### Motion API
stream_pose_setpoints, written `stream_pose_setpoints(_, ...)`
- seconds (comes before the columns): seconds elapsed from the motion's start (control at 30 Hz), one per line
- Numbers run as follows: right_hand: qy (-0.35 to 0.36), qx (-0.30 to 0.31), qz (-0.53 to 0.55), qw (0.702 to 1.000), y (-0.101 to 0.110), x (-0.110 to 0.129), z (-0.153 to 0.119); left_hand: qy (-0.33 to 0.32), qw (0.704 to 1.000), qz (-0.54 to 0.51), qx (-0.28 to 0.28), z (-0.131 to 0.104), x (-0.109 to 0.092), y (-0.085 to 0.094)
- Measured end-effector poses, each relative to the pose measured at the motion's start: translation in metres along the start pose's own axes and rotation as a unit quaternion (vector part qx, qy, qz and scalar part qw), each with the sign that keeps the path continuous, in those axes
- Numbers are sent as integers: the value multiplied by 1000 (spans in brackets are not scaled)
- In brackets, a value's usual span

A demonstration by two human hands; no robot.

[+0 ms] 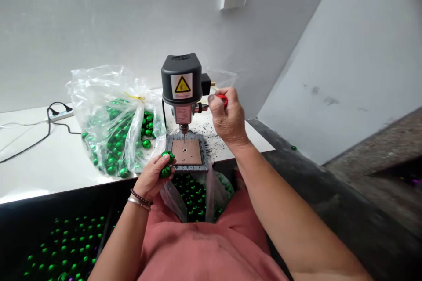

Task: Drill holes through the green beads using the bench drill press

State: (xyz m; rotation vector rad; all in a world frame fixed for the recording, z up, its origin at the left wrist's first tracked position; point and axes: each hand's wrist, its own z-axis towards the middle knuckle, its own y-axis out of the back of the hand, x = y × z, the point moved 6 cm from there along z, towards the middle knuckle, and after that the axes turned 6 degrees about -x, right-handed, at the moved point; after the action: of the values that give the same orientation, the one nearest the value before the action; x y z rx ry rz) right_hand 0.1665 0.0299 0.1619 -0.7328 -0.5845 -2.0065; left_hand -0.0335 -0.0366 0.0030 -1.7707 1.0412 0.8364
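Two shiny green balls (165, 171) are in the fingers of my left hand (152, 178), by the front left corner of the drill press base. My right hand (228, 116) grips the red-knobbed feed handle (223, 100) on the right side of a small bench drill press (182, 80). The thin drill bit (184, 138) points down above a brown board (186, 153) with a small dark hole in it. No ball lies under the bit. My right fingers partly cover the red knob.
A clear plastic bag (112, 131) of green balls lies left of the drill press on the white table (39, 158). Dark shavings (216, 138) litter the table at right. More green balls (189, 193) fill a bag between my legs. A power strip (61, 114) with black cables sits at left.
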Motion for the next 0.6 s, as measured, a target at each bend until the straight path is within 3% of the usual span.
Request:
stream_pose_setpoints(0.17,0,7,18,1000,2,-1,1,-77,986,146,-25,13,-5,-5)
stream_pose_setpoints(0.27,0,9,2,1000,1,-2,1,-159,937,309,-44,32,-15,-9)
stream_pose_setpoints(0.4,10,-20,-34,999,2,-1,10,-188,870,454,-45,60,-19,-16)
stream_pose_setpoints(0.6,-24,-16,-94,995,-10,-6,42,-202,828,520,-50,79,-21,-23)
